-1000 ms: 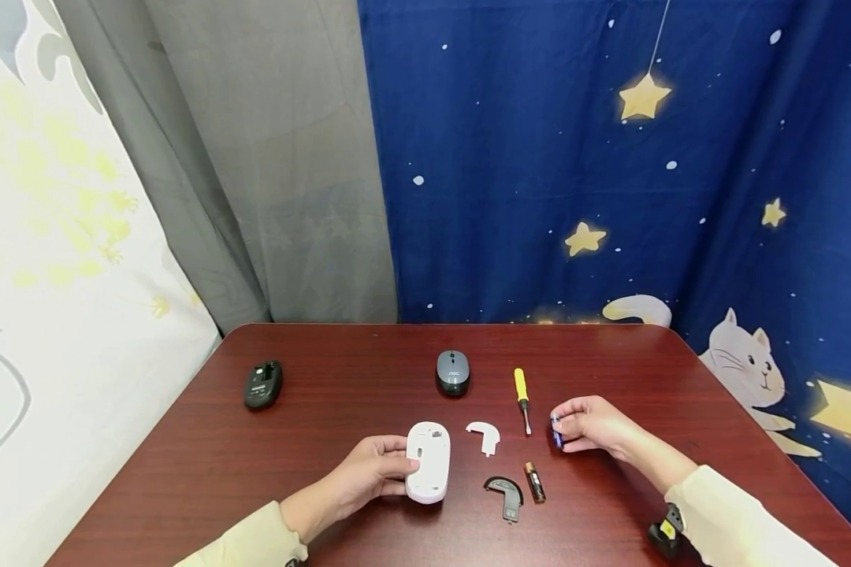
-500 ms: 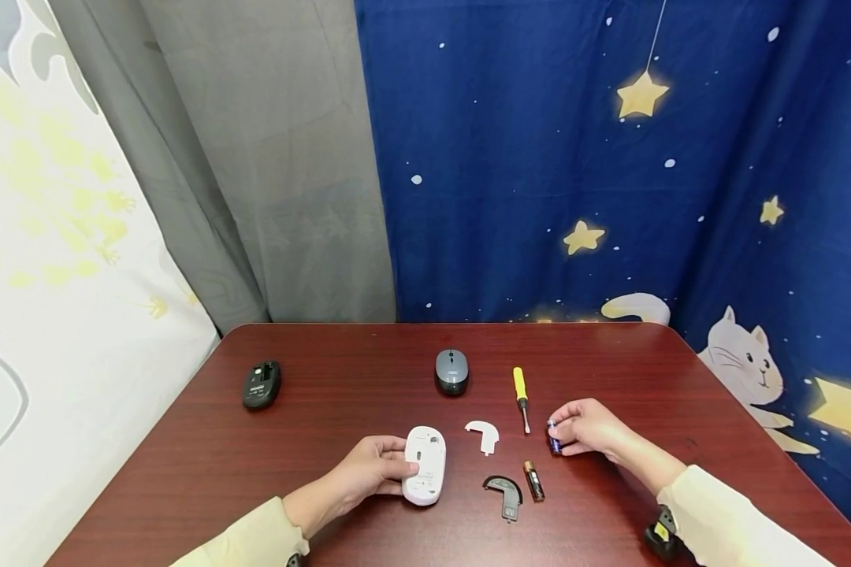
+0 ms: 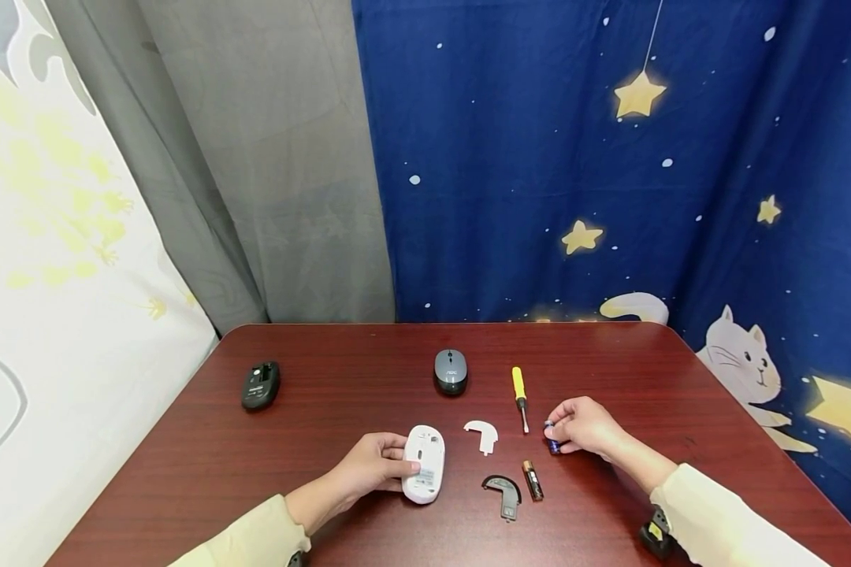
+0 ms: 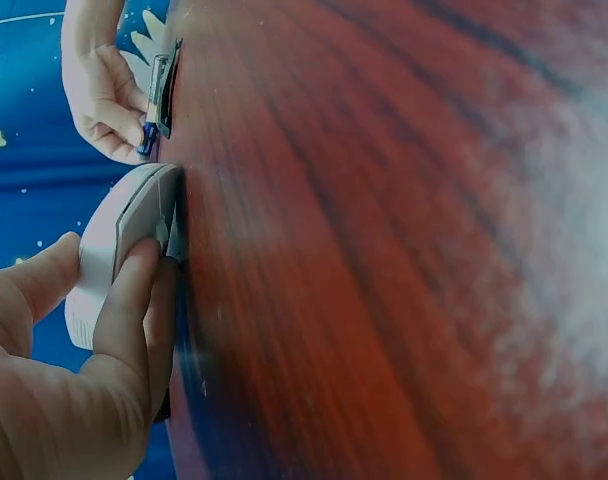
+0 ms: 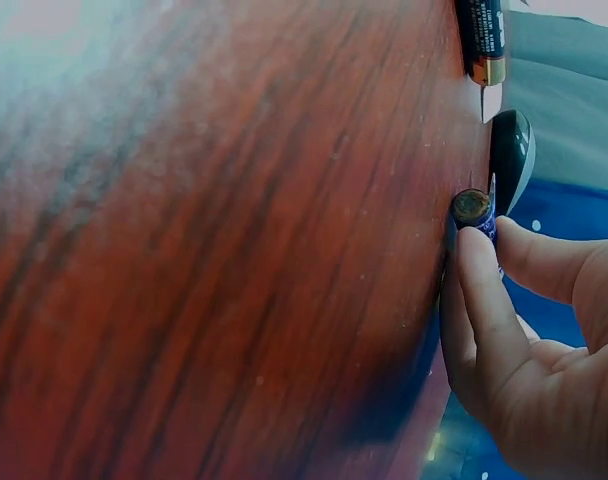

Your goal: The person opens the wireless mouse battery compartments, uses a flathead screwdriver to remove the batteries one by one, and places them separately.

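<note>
My left hand (image 3: 374,472) grips a white computer mouse (image 3: 425,461) by its left side, with the underside facing up in the head view. In the left wrist view the mouse (image 4: 119,240) sits between thumb and fingers. To the right, my right hand (image 3: 587,425) pinches a blue battery (image 3: 553,446) low over the table. One round end of that battery (image 5: 473,206) shows in the right wrist view, and fingers cover part of its side. Between the hands lie a white battery cover (image 3: 485,434), a black battery cover (image 3: 507,496) and a black battery with a copper-coloured end (image 3: 533,480).
Beyond the hands, a yellow-handled screwdriver (image 3: 520,387) lies on the dark red table (image 3: 354,370). A grey mouse (image 3: 451,372) stands at the back middle. Far left, a black mouse (image 3: 260,386) lies with its open compartment up. Curtains hang behind the table.
The white mouse has tipped slightly, so the label on its underside shows more clearly. My right hand and the blue battery have shifted a little left. Both grips stay the same.
</note>
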A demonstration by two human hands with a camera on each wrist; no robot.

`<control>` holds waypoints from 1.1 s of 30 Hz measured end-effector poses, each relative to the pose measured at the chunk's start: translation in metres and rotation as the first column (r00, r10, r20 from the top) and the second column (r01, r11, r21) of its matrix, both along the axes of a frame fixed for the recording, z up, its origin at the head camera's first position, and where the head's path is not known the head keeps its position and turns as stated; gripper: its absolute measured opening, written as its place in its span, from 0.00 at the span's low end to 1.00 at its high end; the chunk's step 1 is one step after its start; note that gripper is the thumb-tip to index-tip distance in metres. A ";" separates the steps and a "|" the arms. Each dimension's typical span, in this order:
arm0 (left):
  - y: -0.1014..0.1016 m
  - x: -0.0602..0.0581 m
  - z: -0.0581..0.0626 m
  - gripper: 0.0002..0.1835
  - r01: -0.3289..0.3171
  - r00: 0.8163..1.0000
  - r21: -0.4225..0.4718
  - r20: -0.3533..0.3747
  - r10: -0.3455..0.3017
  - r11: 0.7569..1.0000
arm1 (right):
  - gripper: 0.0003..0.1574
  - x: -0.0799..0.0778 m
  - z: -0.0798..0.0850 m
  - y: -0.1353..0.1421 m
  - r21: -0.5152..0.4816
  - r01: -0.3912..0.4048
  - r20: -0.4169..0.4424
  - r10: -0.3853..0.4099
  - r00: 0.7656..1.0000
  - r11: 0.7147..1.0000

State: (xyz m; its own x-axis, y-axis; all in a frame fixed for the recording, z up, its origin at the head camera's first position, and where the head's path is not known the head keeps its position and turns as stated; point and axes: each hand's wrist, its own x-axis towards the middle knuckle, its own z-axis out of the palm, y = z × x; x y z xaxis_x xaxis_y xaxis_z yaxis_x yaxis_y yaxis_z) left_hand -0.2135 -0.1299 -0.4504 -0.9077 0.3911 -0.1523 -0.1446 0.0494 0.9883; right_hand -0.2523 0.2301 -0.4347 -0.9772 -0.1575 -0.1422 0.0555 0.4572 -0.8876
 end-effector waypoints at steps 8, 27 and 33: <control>0.000 0.001 0.000 0.22 -0.015 0.999 -0.054 -0.040 0.013 0.998 | 0.08 0.002 0.000 -0.003 0.050 0.039 -0.017 -0.038 0.999 0.998; -0.003 0.002 0.004 0.21 -0.031 0.987 -0.255 -0.157 -0.010 0.966 | 0.09 0.000 0.005 0.003 0.091 -0.005 0.046 0.001 0.999 0.996; -0.006 0.004 0.007 0.21 -0.020 0.986 -0.252 -0.163 -0.022 0.968 | 0.09 0.000 0.005 0.004 0.073 -0.017 0.054 0.014 0.998 0.997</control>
